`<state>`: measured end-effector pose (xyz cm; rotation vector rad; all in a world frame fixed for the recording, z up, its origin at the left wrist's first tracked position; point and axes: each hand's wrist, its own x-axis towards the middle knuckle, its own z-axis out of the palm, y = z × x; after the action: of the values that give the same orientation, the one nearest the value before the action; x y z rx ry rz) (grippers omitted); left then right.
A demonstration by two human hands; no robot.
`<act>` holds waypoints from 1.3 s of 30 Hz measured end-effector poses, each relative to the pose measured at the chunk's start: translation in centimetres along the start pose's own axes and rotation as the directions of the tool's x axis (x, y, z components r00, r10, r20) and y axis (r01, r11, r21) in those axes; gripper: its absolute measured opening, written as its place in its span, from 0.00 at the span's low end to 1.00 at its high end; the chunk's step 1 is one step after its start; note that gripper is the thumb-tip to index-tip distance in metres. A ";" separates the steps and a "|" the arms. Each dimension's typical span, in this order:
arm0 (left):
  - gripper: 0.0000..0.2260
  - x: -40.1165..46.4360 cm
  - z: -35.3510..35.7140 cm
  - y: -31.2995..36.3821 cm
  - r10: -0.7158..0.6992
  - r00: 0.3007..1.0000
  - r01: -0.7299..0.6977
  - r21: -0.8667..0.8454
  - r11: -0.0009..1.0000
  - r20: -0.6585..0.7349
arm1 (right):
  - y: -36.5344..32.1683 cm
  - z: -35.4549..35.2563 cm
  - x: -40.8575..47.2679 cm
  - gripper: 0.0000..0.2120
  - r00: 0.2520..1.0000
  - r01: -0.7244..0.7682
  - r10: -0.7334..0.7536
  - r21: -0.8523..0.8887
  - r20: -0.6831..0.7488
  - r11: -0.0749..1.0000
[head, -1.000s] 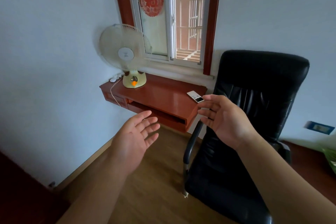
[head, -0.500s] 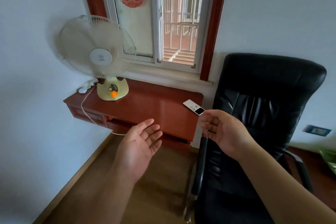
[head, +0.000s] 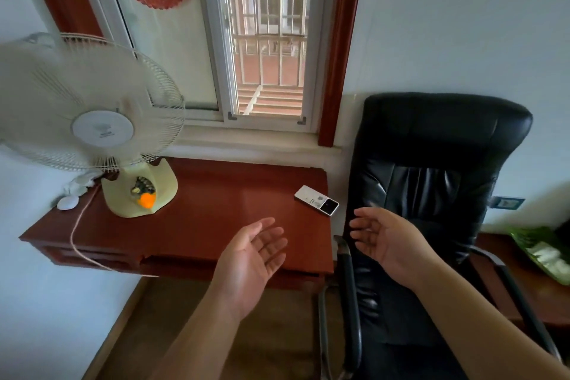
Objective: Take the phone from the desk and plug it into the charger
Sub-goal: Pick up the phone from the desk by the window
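A white phone point(head: 316, 200) lies face down near the right end of the red-brown desk point(head: 216, 213), its dark camera block toward the edge. My right hand point(head: 385, 240) hovers open just right of and below the phone, over the chair arm, fingers apart, holding nothing. My left hand point(head: 253, 259) is open, palm up, over the desk's front edge. A white charger plug point(head: 68, 202) sits at the desk's far left, and its pale cable point(head: 78, 243) runs over the front edge.
A cream table fan point(head: 101, 129) stands on the desk's left part. A black office chair point(head: 425, 225) stands close against the desk's right end. A window point(head: 246, 40) is behind the desk. A wall socket point(head: 505, 203) shows at the right, near a green bag point(head: 543, 251).
The view has come closer to the desk and looks down on it more. Both hands stay open and have come nearer to the phone; nothing was picked up.
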<state>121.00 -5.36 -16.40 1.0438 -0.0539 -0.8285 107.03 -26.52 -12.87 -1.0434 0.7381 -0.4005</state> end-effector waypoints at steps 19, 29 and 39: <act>0.12 30.5 4.2 -3.8 -0.305 0.928 0.355 0.259 0.898 -0.213 | 5.8 -7.4 31.7 0.09 0.897 -0.336 0.332 0.037 -0.292 0.941; 0.11 38.2 4.6 -7.7 -0.425 0.858 0.504 0.314 0.805 -0.289 | 9.2 -9.3 38.7 0.06 0.845 -0.463 0.403 -0.105 -0.351 0.880; 0.12 40.3 3.4 -9.3 -0.503 0.819 0.573 0.326 0.752 -0.276 | 11.8 -8.3 42.3 0.07 0.850 -0.489 0.397 -0.235 -0.347 0.840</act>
<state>142.52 -35.40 -35.29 1.5537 0.2544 -1.2873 130.09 -52.62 -40.84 -1.0788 1.3108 -0.0181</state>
